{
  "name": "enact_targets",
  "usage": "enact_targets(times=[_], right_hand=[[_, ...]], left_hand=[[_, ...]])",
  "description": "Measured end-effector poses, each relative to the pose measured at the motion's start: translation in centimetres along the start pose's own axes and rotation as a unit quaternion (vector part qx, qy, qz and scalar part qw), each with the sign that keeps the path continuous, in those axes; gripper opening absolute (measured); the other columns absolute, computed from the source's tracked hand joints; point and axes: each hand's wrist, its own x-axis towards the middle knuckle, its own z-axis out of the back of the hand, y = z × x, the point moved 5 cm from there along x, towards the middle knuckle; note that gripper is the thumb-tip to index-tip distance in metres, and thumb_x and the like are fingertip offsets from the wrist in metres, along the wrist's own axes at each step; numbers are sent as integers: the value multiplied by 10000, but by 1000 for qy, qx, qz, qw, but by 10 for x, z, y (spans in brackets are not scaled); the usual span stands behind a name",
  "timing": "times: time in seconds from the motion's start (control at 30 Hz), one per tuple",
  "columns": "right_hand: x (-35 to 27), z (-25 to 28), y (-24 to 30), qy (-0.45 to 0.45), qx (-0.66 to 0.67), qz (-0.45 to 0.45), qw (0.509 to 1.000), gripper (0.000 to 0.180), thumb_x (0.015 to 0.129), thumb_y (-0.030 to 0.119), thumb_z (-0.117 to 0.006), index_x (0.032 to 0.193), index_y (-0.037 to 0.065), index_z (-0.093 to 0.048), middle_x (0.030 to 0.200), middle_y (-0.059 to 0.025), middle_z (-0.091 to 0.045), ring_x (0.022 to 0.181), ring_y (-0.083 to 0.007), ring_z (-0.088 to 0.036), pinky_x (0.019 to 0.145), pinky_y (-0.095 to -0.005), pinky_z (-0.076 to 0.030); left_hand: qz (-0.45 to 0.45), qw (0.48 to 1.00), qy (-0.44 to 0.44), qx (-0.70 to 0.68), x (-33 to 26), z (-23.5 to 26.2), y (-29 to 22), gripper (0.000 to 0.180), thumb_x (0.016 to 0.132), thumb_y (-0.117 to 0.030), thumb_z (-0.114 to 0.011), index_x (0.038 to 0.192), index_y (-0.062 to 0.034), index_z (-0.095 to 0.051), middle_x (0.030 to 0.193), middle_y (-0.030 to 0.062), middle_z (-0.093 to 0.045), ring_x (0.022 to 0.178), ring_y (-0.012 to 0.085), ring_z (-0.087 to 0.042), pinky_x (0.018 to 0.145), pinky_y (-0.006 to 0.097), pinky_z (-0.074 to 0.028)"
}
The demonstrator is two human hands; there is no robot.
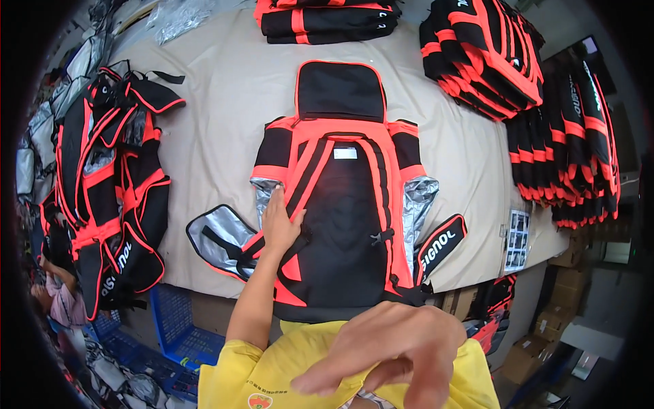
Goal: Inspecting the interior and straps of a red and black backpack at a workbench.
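Note:
A black backpack (337,225) with bright orange-red trim lies flat before me, its straps up and its top flap (340,92) folded out away from me. My left hand (281,221) rests on its left edge beside a shoulder strap (310,174), fingers stretched out and pressed flat. Silver lining shows at both side pockets, and a hip belt wing spreads out on the left (228,238) and on the right (441,247). Close in front of my yellow shirt, my right hand (402,347) is raised above the bag's near end, fingers apart and partly bent, with nothing visible in it.
A cloth-covered table (218,143) bears the bag. Another unfolded backpack (112,184) hangs over its left edge. Stacks of similar bags lie at the back (327,24) and right (484,58). Blue plastic crates (174,320) stand below left; cardboard boxes (528,354) below right. Another person (65,296) is far left.

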Motion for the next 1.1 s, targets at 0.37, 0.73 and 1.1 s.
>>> enact_targets(times=[0.37,0.73,1.1], right_hand=[[21,6,15,119,135,-123,976,353,961,-39,-652,1303,34,-697,1212,-232,-712,973,-328,-739,825,-377,-581],[-107,173,-227,-272,-613,-328,665,858,961,273,-761,1608,-48,-297,1487,-386,-450,1353,-559,-457,1156,-546,-386],[-86,238,-273,-237,-716,-305,581,517,980,210,-694,1407,-66,-596,1337,-339,-586,1108,-464,-579,991,-515,-482]], left_hand=[[-83,989,-95,74,13,32,-30,772,848,-225,-807,1507,30,-496,1152,200,-689,1126,403,-657,1053,524,-469],[92,994,-54,-5,171,21,-36,651,988,-409,-646,1538,-83,-526,1022,222,-676,964,432,-676,832,538,-533],[-13,972,-129,194,150,-44,-9,730,921,-429,-702,1544,-102,-511,1152,161,-584,1020,341,-557,874,473,-439]])
